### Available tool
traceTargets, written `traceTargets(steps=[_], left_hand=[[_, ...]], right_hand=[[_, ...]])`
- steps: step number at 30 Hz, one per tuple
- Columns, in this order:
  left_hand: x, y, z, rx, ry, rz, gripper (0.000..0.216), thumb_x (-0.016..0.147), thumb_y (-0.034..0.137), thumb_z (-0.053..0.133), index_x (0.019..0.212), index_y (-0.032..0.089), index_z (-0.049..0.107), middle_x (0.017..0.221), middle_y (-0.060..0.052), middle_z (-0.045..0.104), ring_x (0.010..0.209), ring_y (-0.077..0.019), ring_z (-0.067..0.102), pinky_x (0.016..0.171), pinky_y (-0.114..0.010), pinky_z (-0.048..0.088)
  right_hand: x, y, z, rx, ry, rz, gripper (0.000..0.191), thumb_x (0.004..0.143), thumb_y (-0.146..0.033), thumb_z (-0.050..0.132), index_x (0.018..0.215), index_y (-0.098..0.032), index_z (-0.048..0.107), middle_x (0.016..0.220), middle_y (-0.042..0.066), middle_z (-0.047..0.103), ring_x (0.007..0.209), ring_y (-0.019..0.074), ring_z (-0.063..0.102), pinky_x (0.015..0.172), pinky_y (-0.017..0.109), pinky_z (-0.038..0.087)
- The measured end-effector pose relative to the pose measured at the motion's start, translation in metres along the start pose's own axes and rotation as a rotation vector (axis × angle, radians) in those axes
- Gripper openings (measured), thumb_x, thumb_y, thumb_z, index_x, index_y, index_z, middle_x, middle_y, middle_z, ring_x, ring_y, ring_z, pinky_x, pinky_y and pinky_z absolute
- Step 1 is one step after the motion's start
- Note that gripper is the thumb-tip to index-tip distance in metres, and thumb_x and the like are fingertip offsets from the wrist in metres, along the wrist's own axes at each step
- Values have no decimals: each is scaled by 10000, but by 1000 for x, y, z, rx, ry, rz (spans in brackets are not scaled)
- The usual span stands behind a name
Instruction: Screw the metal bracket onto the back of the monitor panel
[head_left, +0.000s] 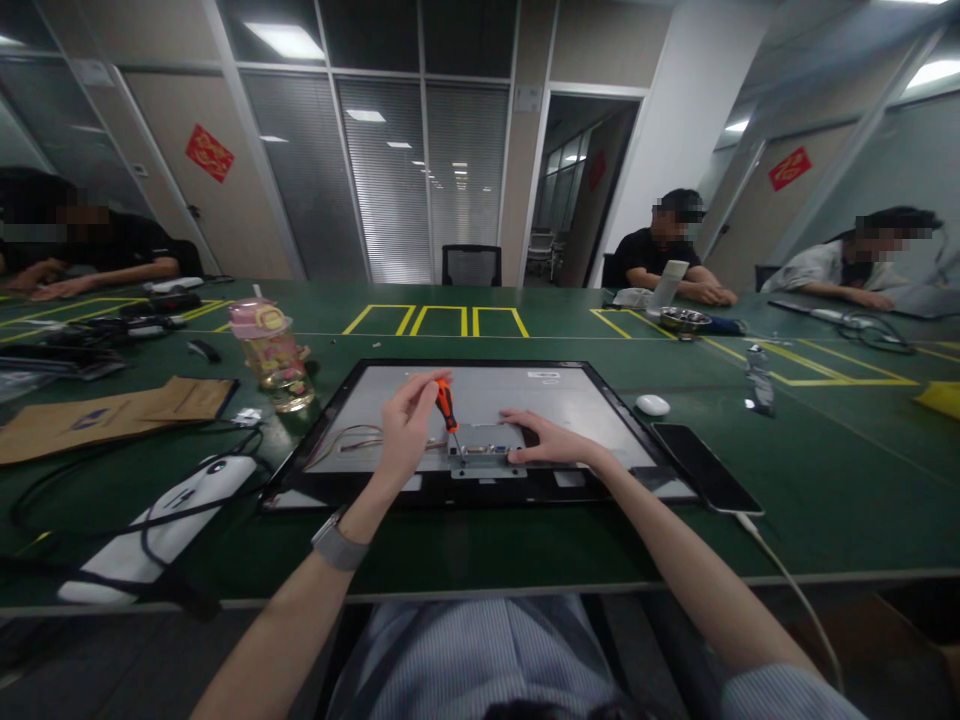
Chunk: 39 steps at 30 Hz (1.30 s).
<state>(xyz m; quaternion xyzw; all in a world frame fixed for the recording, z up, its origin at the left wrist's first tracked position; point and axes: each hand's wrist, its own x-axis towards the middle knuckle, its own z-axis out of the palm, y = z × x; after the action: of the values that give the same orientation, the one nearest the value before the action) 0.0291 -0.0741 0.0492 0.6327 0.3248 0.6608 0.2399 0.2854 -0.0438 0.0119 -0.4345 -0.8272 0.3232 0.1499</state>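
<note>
A flat monitor panel point(570, 410) lies face down in front of me, its grey metal back showing inside a black frame. Near its front edge sits a metal bracket with a row of video ports point(487, 452). My left hand point(409, 415) pinches the handle of an orange and black screwdriver point(446, 402). The screwdriver's shaft slants down to the bracket's left end; its tip is too small to make out. My right hand point(551, 440) rests on the bracket's right side, fingers spread. Thin coloured wires point(349, 440) run left from the bracket.
Left of the panel stand a pink-lidded drink bottle point(271, 350), a brown paper bag point(112, 415) and a white power strip point(165, 530) with black cables. On the right lie a phone point(705, 465) on a charging cable and a white earbud case point(652, 405). Several people sit across the table.
</note>
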Motion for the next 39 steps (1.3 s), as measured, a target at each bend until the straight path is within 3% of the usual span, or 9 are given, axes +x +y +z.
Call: traceTargets(steps=[4,8,17,23,29,35,39], left_hand=[[0,-3,1,6,67,15,147,824,291,657,915,189,711,863,-26,614,772,-129,607,749,-262,512],[0,-4,2,50,125,63,113,771,284,706,832,189,711,824,-17,566,767,-127,577,711,-252,494],[-3,0,3,-55,-6,-14,250,936,316,472,1000,190,679,890,-53,658,848,-159,624,805,-296,504],[-2,1,4,-2,92,56,143,817,323,656,788,188,696,832,-24,563,752,-130,575,662,-237,492],[-4,0,4,-35,19,-21,217,926,329,509,957,186,669,890,-46,643,815,-148,614,771,-273,501],[-1,1,5,-42,77,34,178,836,345,640,793,178,687,860,-34,572,787,-139,578,702,-245,493],[-1,1,4,7,55,26,177,893,304,565,884,190,700,837,-22,582,793,-129,577,745,-242,472]], right_hand=[[-1,-1,0,3,-7,4,798,710,-651,663,1368,-247,462,1556,80,310,1434,283,282,1192,482,199],[0,-1,-1,5,-9,-7,804,705,-658,662,1366,-244,466,1553,84,315,1434,285,282,1194,485,196],[0,-1,-1,13,-9,-1,798,693,-661,669,1356,-260,474,1550,75,321,1435,289,280,1196,488,192],[0,-1,-1,12,-11,-4,793,709,-647,664,1363,-244,467,1553,81,314,1438,286,272,1195,477,198],[0,0,-1,14,-7,-1,806,694,-665,665,1356,-244,478,1547,85,325,1425,302,298,1192,492,202],[0,-2,-1,18,-12,-1,789,705,-648,667,1351,-235,480,1551,91,318,1438,291,274,1194,485,199],[0,-1,-1,8,-13,-9,792,707,-637,670,1353,-222,475,1550,103,318,1434,296,281,1190,491,205]])
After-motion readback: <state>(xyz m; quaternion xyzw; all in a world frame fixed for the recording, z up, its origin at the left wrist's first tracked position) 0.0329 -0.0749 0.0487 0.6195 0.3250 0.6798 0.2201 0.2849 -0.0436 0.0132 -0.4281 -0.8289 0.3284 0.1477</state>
